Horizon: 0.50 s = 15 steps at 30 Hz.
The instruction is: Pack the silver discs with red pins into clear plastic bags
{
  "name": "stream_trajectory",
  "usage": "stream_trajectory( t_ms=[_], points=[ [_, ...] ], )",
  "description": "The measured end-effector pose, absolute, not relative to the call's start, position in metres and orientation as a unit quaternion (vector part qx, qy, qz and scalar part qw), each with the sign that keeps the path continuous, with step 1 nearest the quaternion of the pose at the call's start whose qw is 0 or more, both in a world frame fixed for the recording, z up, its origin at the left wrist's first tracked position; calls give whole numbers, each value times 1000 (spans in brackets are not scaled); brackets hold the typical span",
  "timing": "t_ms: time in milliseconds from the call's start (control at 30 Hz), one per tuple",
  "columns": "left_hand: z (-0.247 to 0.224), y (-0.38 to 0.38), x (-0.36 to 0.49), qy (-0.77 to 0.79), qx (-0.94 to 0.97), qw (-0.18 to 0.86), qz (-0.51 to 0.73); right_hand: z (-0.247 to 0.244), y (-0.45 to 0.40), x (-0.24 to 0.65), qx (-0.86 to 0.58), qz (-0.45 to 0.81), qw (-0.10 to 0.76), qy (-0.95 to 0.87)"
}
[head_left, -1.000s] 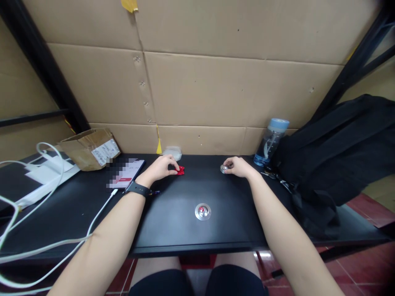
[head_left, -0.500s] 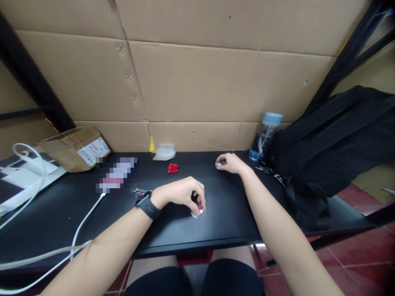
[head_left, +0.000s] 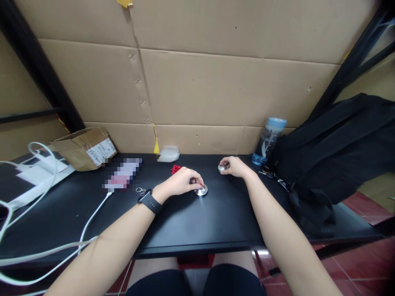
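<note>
My left hand (head_left: 186, 181), with a black watch on its wrist, is closed in a pinch at a shiny round silver disc (head_left: 201, 190) over the black tabletop. A small red bit shows at the fingertips, on or above the disc; its kind is too small to tell. Farther back and to the right, my right hand (head_left: 233, 167) has its fingers closed round the side of another small, round, shiny silver object (head_left: 221, 168). A bunch of small red pieces (head_left: 175, 169) lies behind my left hand, which partly covers it.
A blue-lidded water bottle (head_left: 269, 141) and a black backpack (head_left: 330, 152) stand on the right. Leftward are a blurred-out phone (head_left: 123, 174), a white cable (head_left: 92, 218), and an open cardboard box (head_left: 84, 149). A clear plastic packet (head_left: 168, 153) lies by the cardboard wall (head_left: 197, 86).
My left hand has moved away from me across the table, along with the round disc, and partly covers the red pieces now. My right hand stays nearly in place; the view has shifted slightly.
</note>
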<state>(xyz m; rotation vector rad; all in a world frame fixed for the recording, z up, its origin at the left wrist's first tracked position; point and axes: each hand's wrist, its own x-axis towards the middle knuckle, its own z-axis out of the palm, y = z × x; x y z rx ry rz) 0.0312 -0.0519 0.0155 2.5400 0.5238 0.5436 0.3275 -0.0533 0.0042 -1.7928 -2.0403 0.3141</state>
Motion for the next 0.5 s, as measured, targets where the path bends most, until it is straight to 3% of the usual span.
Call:
stream_trajectory(
  t_ms=[200,367,500],
  points=[
    [12,-47,29,201,934,204,214,5,-54,328,-649,124,188,-727],
    [12,-43,27,253,920,158,254,18,-66,302,-607,50,209,-765],
    [14,-38,24,277,909,96,296,22,-77,264,-489,160,266,-815]
  ],
)
